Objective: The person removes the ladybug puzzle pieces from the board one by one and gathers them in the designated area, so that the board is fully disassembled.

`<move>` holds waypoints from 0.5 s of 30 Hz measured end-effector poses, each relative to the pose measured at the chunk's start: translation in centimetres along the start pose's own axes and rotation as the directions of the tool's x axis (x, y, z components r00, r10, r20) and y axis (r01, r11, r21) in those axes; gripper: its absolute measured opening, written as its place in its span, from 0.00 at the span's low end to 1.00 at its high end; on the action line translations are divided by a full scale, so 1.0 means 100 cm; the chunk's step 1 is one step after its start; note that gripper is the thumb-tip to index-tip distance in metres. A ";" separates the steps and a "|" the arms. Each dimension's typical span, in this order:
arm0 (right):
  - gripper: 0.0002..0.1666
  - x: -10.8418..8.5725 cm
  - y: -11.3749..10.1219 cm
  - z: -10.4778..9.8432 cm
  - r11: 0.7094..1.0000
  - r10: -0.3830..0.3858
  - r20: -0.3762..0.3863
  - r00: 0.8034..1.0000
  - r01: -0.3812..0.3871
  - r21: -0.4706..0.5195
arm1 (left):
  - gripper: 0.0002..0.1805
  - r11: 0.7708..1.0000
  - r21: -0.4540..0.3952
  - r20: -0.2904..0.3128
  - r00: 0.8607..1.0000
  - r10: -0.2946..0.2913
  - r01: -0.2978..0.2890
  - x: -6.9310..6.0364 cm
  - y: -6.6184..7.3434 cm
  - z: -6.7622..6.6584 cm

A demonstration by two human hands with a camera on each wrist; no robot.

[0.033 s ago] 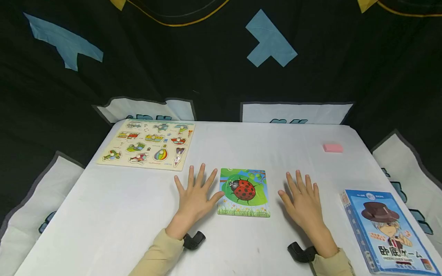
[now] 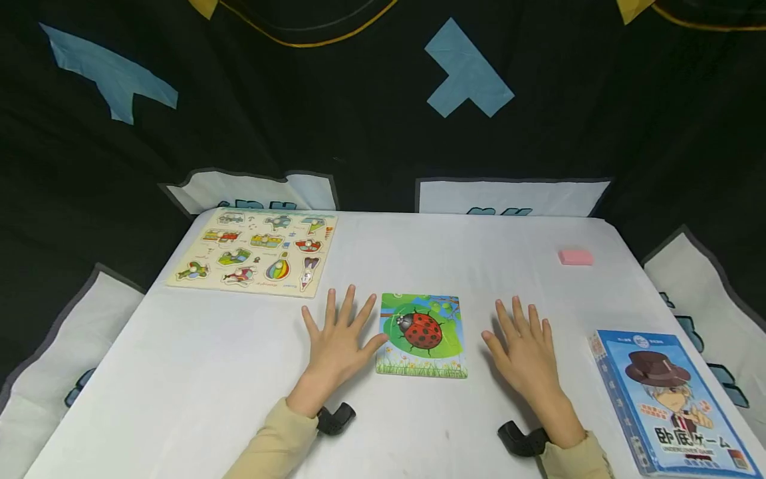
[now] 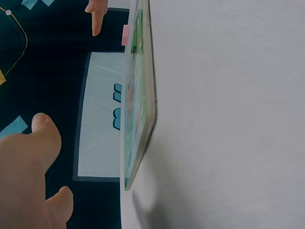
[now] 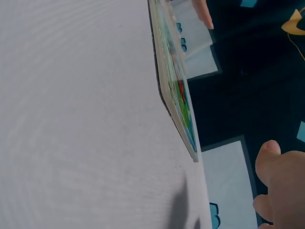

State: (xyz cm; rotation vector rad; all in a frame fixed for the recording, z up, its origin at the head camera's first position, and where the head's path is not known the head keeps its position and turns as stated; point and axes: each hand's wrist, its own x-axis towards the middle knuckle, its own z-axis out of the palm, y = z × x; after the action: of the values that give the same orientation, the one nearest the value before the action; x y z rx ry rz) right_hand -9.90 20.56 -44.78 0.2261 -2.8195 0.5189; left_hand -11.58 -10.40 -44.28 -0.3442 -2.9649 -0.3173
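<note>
A square ladybug picture board [image 2: 421,336], perhaps a puzzle, lies flat on the white table between the two hands. My left hand [image 2: 338,352] is to its left with fingers spread and straight, its thumb close to the board's left edge. To the right is my right hand [image 2: 529,356], fingers extended, a gap away from the board. Neither hand holds anything. Both wrist views show the board's thick edge [image 3: 151,102] [image 4: 164,88] side-on, with the left thumb [image 3: 45,138] and the right thumb [image 4: 268,160] raised above the tabletop.
A cream board with vehicle pictures [image 2: 203,249] lies at the back left of the table [image 2: 179,372]. A pink block [image 2: 576,257] sits at the back right. A blue box with a hatted cartoon figure [image 2: 676,399] stands at the front right. Dark cloth hangs behind.
</note>
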 end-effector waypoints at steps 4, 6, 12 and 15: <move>0.37 0.001 -0.001 0.000 1.000 -0.004 0.016 1.000 0.003 0.017 | 0.40 1.000 -0.003 0.003 1.000 -0.001 0.001 -0.001 -0.001 0.000; 0.37 0.003 -0.002 -0.001 1.000 -0.013 0.026 1.000 0.013 0.024 | 0.40 1.000 -0.001 0.006 1.000 0.002 -0.002 0.000 0.000 0.000; 0.39 0.017 -0.009 -0.005 0.999 -0.037 0.080 0.996 0.036 0.014 | 0.41 1.000 0.011 0.032 0.999 0.019 -0.019 0.002 0.005 0.002; 0.40 0.025 -0.017 -0.002 0.999 -0.048 0.129 0.990 0.048 0.008 | 0.42 0.999 0.014 0.051 0.998 0.036 -0.036 0.004 0.011 0.003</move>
State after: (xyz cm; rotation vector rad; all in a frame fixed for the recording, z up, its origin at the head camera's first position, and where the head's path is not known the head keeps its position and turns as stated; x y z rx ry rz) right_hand -11.94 18.82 -43.32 0.3395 -2.9302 0.5177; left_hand -11.70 -9.16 -44.32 -0.4094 -3.0053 -0.2866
